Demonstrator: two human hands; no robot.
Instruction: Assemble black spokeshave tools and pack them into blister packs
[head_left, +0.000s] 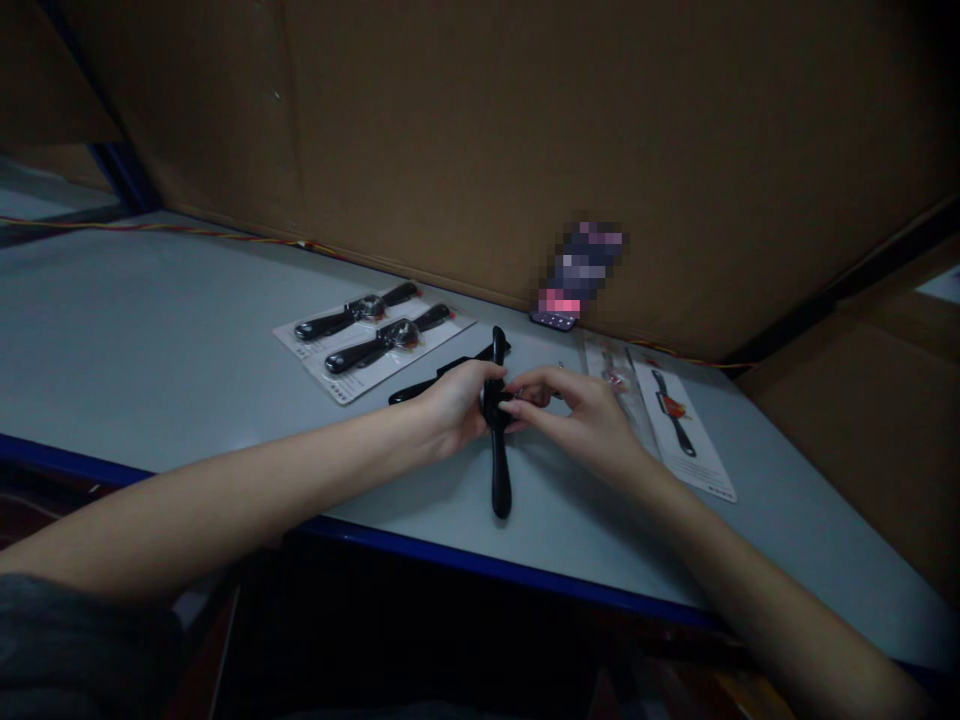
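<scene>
Near the table's front edge, my left hand is closed around the middle of a black two-handled tool that looks like a spokeshave. It is held upright in the view, one handle pointing toward me and the other away. At the tool's middle, the thumb and fingers of my right hand are pinched together. What small part they grip is hidden. A second black spokeshave lies on the table behind my left hand, partly covered by it.
To the left, two packaged spokeshaves lie on white cards. A printed card and a clear plastic package lie on the right. Against the cardboard wall leans a phone, its screen blurred. Thin wires run along the table's back.
</scene>
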